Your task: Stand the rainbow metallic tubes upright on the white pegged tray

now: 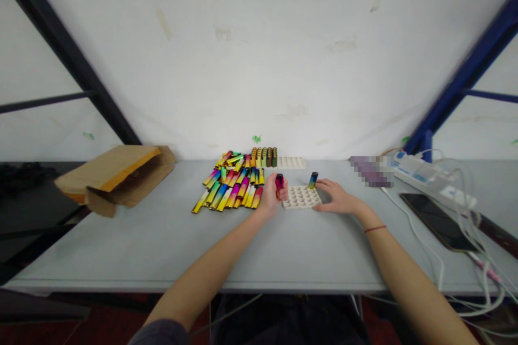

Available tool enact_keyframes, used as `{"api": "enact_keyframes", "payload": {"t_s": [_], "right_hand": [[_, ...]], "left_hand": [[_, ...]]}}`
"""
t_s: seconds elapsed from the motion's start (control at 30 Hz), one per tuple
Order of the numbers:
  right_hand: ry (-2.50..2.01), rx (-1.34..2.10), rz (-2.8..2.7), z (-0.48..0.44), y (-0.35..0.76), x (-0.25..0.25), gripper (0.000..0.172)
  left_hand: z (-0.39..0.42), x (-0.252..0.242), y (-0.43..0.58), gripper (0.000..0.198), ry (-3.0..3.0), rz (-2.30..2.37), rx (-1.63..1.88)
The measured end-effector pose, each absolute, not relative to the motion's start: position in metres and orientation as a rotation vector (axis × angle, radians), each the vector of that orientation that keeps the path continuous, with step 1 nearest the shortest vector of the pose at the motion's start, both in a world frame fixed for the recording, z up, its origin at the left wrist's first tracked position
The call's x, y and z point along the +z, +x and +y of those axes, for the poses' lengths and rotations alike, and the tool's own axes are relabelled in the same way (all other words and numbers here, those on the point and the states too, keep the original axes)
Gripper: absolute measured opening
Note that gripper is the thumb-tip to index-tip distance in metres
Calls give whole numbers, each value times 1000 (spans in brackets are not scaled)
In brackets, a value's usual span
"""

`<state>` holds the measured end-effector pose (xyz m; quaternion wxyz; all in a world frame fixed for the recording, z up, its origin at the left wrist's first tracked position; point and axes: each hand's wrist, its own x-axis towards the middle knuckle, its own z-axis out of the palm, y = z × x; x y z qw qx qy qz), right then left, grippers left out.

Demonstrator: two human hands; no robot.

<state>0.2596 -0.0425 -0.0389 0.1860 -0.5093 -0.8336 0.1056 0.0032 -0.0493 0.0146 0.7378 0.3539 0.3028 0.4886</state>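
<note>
My left hand (273,198) is closed around a shiny magenta and purple tube (279,185), held upright at the left side of a white tray (301,198) with rows of round holes. One blue and gold tube (313,180) stands in the tray's far right corner, leaning slightly. At the tray's right edge rests my right hand (336,197), fingers apart, the fingertips close to that standing tube and the thumb by the near corner. Left of my left hand lies a pile of metallic, rainbow-coloured tubes (232,190).
By the wall, upright tubes (264,157) stand in rows beside another white holed tray (292,162). An open brown paper bag (117,172) lies left. On the right are a dark phone (439,221), a power strip (433,180), white cables and a blurred purple item (370,171).
</note>
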Motion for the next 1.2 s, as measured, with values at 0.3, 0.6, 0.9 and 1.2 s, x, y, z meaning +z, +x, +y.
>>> {"api": "enact_keyframes", "payload": {"t_s": [0.3, 0.6, 0.9, 1.2], "right_hand": [[-1442, 312, -2371, -42, 260, -38, 79], [-1476, 240, -2356, -46, 250, -36, 76], [-1549, 213, -2352, -60, 218, -30, 73], [-1598, 309, -2338, -72, 198, -18, 76]], "left_hand": [[-46, 12, 3, 58, 796, 664, 1059], [-46, -5, 4, 15, 1279, 691, 1157], [-47, -12, 9, 17, 1668, 755, 1308], [-48, -10, 8, 13, 1821, 902, 1200]]}}
